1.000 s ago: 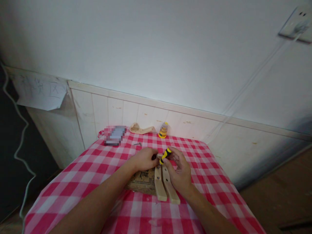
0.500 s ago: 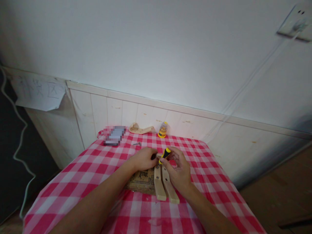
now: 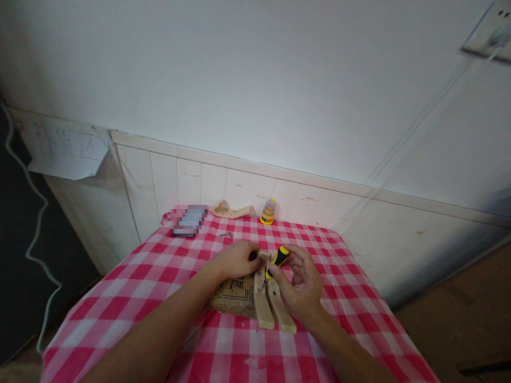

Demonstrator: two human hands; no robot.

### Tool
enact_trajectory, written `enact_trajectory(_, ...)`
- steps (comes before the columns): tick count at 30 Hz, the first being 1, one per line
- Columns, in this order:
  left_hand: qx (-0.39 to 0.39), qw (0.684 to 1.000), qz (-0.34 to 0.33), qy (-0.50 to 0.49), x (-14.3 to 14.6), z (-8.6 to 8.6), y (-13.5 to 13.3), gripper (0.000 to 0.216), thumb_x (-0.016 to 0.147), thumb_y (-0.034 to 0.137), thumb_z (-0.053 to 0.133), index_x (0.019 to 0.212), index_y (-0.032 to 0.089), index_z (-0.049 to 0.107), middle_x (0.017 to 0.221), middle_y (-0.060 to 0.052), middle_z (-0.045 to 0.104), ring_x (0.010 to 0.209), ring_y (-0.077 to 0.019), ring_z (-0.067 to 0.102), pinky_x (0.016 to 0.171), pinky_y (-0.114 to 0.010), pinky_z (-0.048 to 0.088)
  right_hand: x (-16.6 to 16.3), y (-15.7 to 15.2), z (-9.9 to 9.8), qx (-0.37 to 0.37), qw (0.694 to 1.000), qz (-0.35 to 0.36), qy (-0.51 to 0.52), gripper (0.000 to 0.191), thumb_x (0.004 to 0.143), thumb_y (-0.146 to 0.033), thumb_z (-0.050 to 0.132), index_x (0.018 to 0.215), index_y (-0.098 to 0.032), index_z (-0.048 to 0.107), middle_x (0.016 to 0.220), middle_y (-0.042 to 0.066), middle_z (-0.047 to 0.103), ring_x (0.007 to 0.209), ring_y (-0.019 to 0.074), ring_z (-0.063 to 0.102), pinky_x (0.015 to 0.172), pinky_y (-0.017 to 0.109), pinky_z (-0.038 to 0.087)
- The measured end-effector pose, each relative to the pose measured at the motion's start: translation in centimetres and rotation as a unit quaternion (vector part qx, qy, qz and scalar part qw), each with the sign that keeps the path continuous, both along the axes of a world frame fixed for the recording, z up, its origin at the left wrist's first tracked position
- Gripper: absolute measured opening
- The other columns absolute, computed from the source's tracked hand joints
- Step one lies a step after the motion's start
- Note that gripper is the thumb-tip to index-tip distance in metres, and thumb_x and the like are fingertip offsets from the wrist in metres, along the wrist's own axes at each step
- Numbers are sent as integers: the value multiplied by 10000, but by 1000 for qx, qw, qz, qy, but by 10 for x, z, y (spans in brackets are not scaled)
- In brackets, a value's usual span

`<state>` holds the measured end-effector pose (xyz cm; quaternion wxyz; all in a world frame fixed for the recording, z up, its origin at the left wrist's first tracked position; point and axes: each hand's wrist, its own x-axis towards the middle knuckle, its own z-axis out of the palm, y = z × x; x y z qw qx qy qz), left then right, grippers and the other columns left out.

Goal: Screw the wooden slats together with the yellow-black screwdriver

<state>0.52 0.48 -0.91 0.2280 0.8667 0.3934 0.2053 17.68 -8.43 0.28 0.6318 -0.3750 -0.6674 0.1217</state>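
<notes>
My right hand (image 3: 305,284) is closed around a short yellow-and-black screwdriver (image 3: 281,256), tilted with its tip down at a screw in the nearer-left wooden piece (image 3: 263,311). At the far end of that pale, slightly bent piece, my left hand (image 3: 239,259) is closed on the wood, its fingertips partly hidden. A second, similar wooden piece (image 3: 285,319) with a hole lies just to the right, under my right hand. Beneath the left piece and my left hand sits a brown board (image 3: 233,300) with dark printed markings.
Toward the back of the red-and-white checked tablecloth (image 3: 223,351) lie a phone (image 3: 190,221), some loose screws (image 3: 226,234) and a curved wooden part (image 3: 233,211). A yellow-capped bottle-shaped container (image 3: 268,211) stands by the panelled wall (image 3: 239,183).
My right hand and the screwdriver have shifted right and toward me, from the far part of the left wooden piece to a screw nearer its middle. My left hand stays in place.
</notes>
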Motion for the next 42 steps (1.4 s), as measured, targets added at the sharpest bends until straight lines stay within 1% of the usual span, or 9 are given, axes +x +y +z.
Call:
enact_trajectory(9,6,1000,-7,-15,0,-3,1,211,868,348,554,746,181,594,706,-27,651,639,-159,572,566,-258,311,-2,-1,-2,-4,1000,23,-9,420,840,-155,726,1232,-265,619,1009,62,737,845,206,745,757,329,643)
enact_trajectory(14,-6,1000,-7,-14,0,-1,0,230,866,371,556,735,182,584,692,-24,641,634,-161,574,559,-257,309,0,-3,0,-24,998,54,-30,413,867,-146,691,1254,-262,603,1024,72,738,867,215,748,769,342,637)
enact_trajectory(18,-11,1000,-3,-17,-1,2,-1,239,858,378,557,723,183,581,685,-26,637,633,-166,564,560,-266,304,3,-5,1,-28,995,82,-56,446,890,-134,645,1310,-272,584,1042,79,741,889,228,752,769,356,623)
enact_trajectory(22,-21,1000,-10,-20,-1,2,0,191,844,330,544,729,184,588,681,-17,629,634,-163,558,563,-265,310,3,-4,1,-26,996,61,-58,424,870,-147,677,1268,-278,615,1047,71,730,860,215,736,750,341,612)
enact_trajectory(27,-4,1000,-14,-19,-2,-2,1,163,826,303,542,729,181,588,672,-10,610,627,-155,545,555,-258,291,0,-1,-2,-41,997,55,-29,406,850,-155,706,1227,-272,608,1027,60,709,853,199,715,726,310,603)
enact_trajectory(35,-8,1000,-11,-18,-2,-2,1,186,839,322,543,714,185,559,651,3,577,611,-145,524,546,-250,268,-2,2,-4,-45,998,47,-3,448,799,-151,771,1181,-294,587,963,14,670,806,166,686,713,274,585)
enact_trajectory(42,-11,1000,-3,-10,-2,-1,1,192,840,333,545,726,182,577,658,1,585,613,-148,526,544,-255,267,-3,1,-6,-38,999,38,-4,439,799,-163,771,1168,-280,565,901,0,636,719,146,640,626,244,550)
